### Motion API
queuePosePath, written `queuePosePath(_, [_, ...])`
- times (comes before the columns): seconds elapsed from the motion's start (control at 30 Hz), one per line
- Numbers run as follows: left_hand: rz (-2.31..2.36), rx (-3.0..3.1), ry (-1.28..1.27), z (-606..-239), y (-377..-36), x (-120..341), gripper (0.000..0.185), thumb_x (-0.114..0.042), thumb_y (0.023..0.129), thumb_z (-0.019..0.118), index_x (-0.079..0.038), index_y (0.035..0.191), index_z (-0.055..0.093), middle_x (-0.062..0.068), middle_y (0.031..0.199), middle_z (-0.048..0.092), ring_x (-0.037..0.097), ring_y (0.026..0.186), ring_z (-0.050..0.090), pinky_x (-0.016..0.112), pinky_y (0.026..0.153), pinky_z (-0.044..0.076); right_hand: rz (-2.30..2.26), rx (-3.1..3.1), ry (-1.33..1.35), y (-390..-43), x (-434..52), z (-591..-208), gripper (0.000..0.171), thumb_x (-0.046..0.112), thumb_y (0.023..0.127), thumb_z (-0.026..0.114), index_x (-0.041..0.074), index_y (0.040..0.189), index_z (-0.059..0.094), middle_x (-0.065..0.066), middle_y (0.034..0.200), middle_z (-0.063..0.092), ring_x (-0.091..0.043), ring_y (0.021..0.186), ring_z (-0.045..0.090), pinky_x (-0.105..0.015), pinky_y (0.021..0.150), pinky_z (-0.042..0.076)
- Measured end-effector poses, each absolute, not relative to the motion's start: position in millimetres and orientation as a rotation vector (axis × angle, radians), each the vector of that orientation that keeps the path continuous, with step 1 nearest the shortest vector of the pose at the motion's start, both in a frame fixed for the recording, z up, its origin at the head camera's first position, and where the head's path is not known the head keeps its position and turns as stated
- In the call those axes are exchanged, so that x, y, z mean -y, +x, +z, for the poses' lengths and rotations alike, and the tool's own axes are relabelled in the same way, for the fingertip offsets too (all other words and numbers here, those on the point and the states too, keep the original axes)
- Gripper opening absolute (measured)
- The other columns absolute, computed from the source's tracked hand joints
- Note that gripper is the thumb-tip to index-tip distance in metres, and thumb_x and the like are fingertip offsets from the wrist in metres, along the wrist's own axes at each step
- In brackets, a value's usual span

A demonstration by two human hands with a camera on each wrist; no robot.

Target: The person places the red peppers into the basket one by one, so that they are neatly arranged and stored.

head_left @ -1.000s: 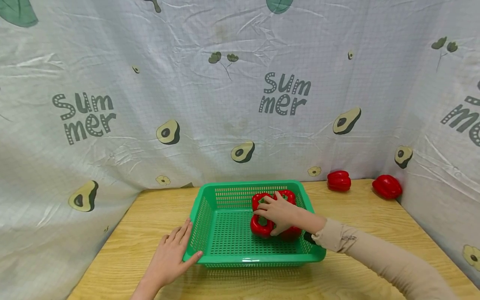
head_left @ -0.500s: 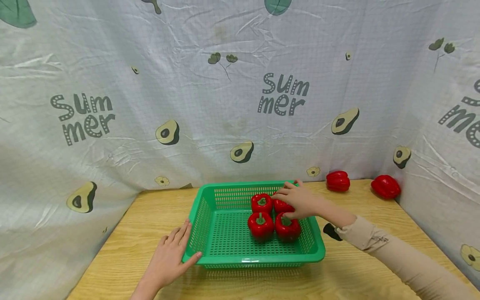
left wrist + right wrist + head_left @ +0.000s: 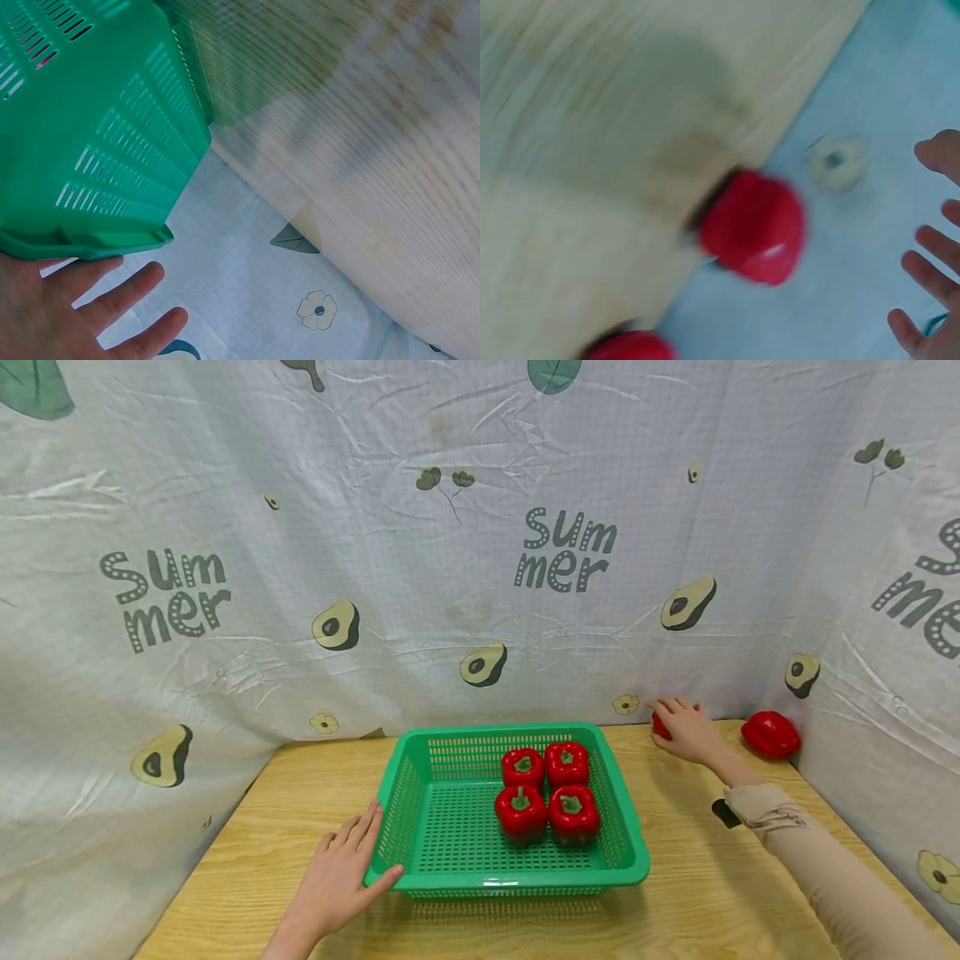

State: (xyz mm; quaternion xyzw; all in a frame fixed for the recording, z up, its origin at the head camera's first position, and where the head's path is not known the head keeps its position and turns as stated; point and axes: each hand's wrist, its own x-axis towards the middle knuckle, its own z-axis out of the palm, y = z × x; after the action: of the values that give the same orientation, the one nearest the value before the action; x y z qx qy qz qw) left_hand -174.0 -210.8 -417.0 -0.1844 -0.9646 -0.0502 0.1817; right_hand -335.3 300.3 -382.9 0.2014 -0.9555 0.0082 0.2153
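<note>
A green plastic basket holds several red bell peppers, standing stem up in a close group in its right half. My left hand rests with straight, spread fingers at the basket's left rim; in the left wrist view its fingers lie under that rim. Far to the right, my right hand is over a red bell pepper and partly hides it. The right wrist view, somewhat blurred, has this bell pepper apart from the spread fingers, with nothing in their grasp.
Another red bell pepper lies at the table's back right, by the side curtain. A pale printed curtain hangs along the back and sides of the wooden table. A dark object is at the right wrist.
My right hand has left the bell peppers in the basket and moved right and back to one by the curtain. My left hand stays at the rim.
</note>
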Motion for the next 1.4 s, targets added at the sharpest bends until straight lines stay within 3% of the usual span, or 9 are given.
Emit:
queuePosePath(0.33, [-0.155,2.747,-0.514,-416.8,-174.2,210.8,0.075,-0.051,0.081,0.054,-0.004,0.137,0.036,0.011,0.142,0.036,0.032,0.119,0.045,0.054,0.088,0.038,0.162,2.896,0.282,-349.3,-337.8,-406.3,0.066,0.019,0.081,0.06,-0.005,0.133,0.027,-0.028,0.137,0.026,-0.048,0.12,0.027,-0.071,0.086,0.025])
queuePosePath(0.6, [-0.171,2.76,-0.506,-413.7,-174.8,209.3,0.075,-0.051,0.081,0.054,-0.004,0.137,0.035,0.01,0.142,0.035,0.032,0.119,0.045,0.054,0.088,0.037,0.116,2.91,0.241,-349.3,-342.5,-418.8,0.061,0.019,0.078,0.062,-0.007,0.127,0.037,-0.031,0.124,0.037,-0.05,0.112,0.033,-0.068,0.082,0.032])
queuePosePath(0.83, [-0.17,2.771,-0.502,-414.2,-175.0,209.4,0.075,-0.051,0.081,0.054,-0.004,0.137,0.035,0.01,0.142,0.035,0.032,0.12,0.044,0.055,0.089,0.037,0.095,2.893,0.215,-350.3,-339.1,-421.3,0.07,0.019,0.077,0.064,-0.01,0.13,0.029,-0.033,0.122,0.035,-0.051,0.111,0.032,-0.066,0.082,0.033])
queuePosePath(1.13, [-0.162,2.759,-0.505,-414.3,-174.7,209.4,0.075,-0.051,0.081,0.054,-0.004,0.137,0.036,0.01,0.142,0.036,0.032,0.119,0.045,0.054,0.088,0.037,0.104,2.785,0.216,-351.4,-342.0,-427.1,0.064,0.012,0.07,0.072,-0.01,0.114,0.031,-0.035,0.114,0.035,-0.051,0.105,0.03,-0.063,0.075,0.036])
queuePosePath(1.27, [-0.16,2.754,-0.508,-414.3,-174.6,209.5,0.075,-0.051,0.081,0.055,-0.004,0.137,0.036,0.01,0.142,0.036,0.032,0.119,0.045,0.054,0.088,0.038,0.059,2.764,0.244,-349.9,-344.8,-430.9,0.069,0.012,0.066,0.076,-0.008,0.115,0.031,-0.033,0.11,0.042,-0.051,0.102,0.034,-0.062,0.074,0.038])
queuePosePath(1.4, [-0.161,2.75,-0.508,-413.9,-174.7,209.5,0.075,-0.051,0.081,0.055,-0.004,0.136,0.036,0.01,0.142,0.036,0.032,0.119,0.045,0.054,0.088,0.038,0.067,2.753,0.244,-349.2,-346.6,-434.1,0.08,0.015,0.061,0.079,-0.01,0.119,0.03,-0.033,0.113,0.037,-0.054,0.101,0.03,-0.064,0.071,0.039])
